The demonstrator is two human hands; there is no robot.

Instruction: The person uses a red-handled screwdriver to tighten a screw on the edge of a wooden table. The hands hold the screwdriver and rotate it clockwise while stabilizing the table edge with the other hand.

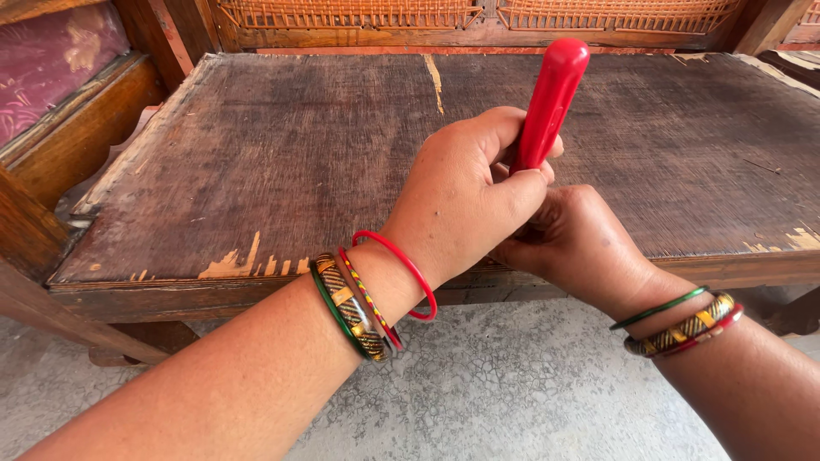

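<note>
left hand (465, 201) grips a red handle (551, 102) upright, right hand (568, 243) curled beneath it, over a worn wooden table (256, 162).

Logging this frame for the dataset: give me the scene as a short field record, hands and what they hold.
left hand: closed around the lower part of a red handle, which sticks up tilted
right hand: curled under and against the left hand; what it grips is hidden
tool end: hidden behind the hands
wrists: bangles in red, green and gold on both
surface: worn wooden platform with chipped veneer at the front edge
behind: woven cane panels
below: cracked grey floor
</note>
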